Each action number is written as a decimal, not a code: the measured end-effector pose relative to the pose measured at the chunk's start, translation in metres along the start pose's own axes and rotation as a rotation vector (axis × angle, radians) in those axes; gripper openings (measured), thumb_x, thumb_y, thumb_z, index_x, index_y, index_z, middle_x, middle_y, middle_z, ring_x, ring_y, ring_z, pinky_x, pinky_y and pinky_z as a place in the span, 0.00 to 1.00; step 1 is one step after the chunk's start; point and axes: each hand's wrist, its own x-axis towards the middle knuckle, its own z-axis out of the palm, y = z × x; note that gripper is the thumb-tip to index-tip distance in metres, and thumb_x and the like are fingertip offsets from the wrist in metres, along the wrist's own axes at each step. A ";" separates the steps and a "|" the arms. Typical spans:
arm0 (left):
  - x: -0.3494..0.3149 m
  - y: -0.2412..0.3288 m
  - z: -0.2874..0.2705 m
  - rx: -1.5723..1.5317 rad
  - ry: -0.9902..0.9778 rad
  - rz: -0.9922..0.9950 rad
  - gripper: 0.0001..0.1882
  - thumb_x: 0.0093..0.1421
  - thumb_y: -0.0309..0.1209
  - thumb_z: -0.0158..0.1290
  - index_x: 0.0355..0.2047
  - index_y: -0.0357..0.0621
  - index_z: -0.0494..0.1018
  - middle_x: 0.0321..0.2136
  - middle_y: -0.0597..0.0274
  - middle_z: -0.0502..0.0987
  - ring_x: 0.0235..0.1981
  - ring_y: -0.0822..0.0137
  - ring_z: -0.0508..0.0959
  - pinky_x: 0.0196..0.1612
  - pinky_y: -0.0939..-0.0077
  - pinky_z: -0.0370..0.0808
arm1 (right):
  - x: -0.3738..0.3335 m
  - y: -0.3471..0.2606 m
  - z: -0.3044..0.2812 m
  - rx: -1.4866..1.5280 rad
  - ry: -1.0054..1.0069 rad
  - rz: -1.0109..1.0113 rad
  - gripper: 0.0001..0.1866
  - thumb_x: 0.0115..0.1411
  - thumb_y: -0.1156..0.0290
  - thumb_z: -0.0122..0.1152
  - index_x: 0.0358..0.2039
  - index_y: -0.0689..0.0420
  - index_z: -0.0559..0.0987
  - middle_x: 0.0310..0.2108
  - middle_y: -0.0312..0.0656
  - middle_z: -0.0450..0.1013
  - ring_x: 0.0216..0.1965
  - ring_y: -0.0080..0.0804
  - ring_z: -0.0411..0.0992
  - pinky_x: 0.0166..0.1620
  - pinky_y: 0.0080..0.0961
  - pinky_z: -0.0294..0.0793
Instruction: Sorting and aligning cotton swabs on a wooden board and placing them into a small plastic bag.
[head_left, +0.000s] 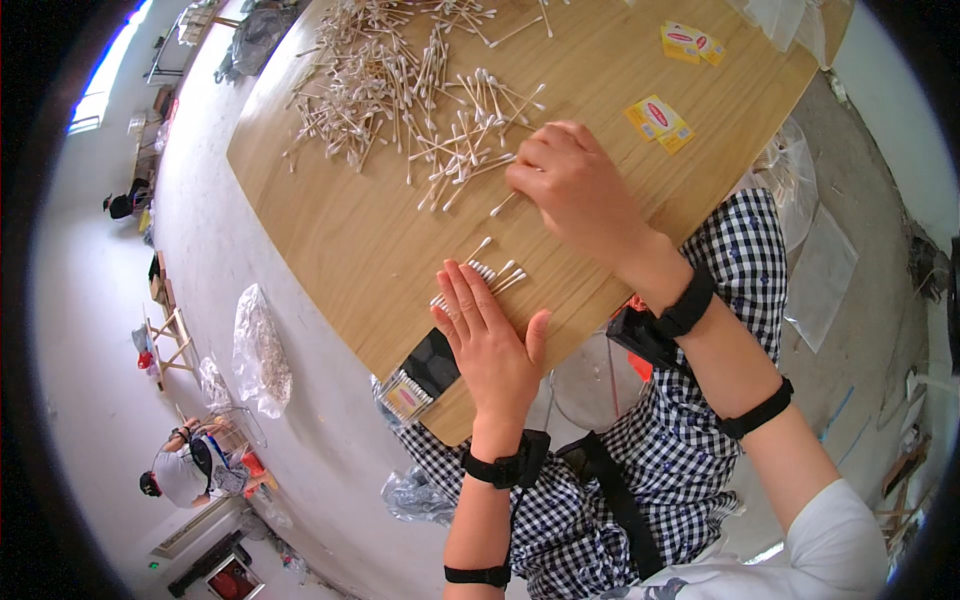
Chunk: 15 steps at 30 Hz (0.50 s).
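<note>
Swab heap: from the left hand, the loose cotton swabs (pixel 365 95) sprawl at 11 o'clock on the wooden table (pixel 300 240), pointing every way; by far the larger share looks unsorted.
Clear container: at 8 o'clock, by the table's edge, it (pixel 405 398) holds upright swabs and a yellow card; that portion appears done.
Dark flat piece: also at 8 o'clock, between container and left hand (pixel 488 335), bare on top (pixel 430 360).
Swab row: at 12 o'clock, beneath the left fingers, a short row (pixel 481 270) lies side by side; a few ends stick out unevenly, so it seems only partly squared up.
Left hand: flat, fingers together over the row, thumb held apart.
Right hand: at 1 o'clock (pixel 580 190), fingers curled at the heap's near edge beside a swab; I cannot tell whether it is gripped.
Yellow cards: at 1 o'clock, farther out (pixel 660 122), lying loose, outside the container.
</note>
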 end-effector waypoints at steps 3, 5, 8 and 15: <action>-0.005 0.004 -0.001 -0.006 -0.008 0.022 0.45 0.65 0.52 0.43 0.67 0.29 0.41 0.69 0.42 0.41 0.71 0.49 0.39 0.70 0.53 0.35 | 0.009 -0.003 0.007 0.046 0.085 -0.083 0.07 0.47 0.74 0.58 0.29 0.56 0.78 0.36 0.38 0.74 0.47 0.34 0.69 0.57 0.34 0.64; -0.010 0.005 -0.001 -0.003 -0.017 0.026 0.45 0.64 0.52 0.44 0.67 0.29 0.41 0.69 0.42 0.42 0.71 0.49 0.39 0.70 0.53 0.35 | 0.011 -0.005 0.009 0.036 0.095 -0.057 0.08 0.46 0.74 0.60 0.30 0.55 0.78 0.35 0.37 0.74 0.45 0.33 0.69 0.55 0.33 0.64; -0.015 0.005 -0.001 -0.006 -0.028 0.028 0.45 0.64 0.52 0.43 0.67 0.29 0.42 0.69 0.42 0.42 0.71 0.49 0.40 0.70 0.53 0.34 | 0.008 -0.006 0.009 0.034 0.023 -0.027 0.09 0.46 0.73 0.61 0.32 0.54 0.78 0.35 0.36 0.74 0.44 0.33 0.69 0.54 0.32 0.64; -0.018 0.000 0.002 -0.002 -0.038 0.021 0.46 0.64 0.53 0.43 0.67 0.28 0.41 0.69 0.41 0.41 0.71 0.49 0.38 0.70 0.53 0.33 | -0.009 -0.029 0.010 0.173 -0.052 -0.109 0.07 0.47 0.72 0.61 0.30 0.54 0.76 0.32 0.36 0.73 0.43 0.34 0.70 0.52 0.32 0.65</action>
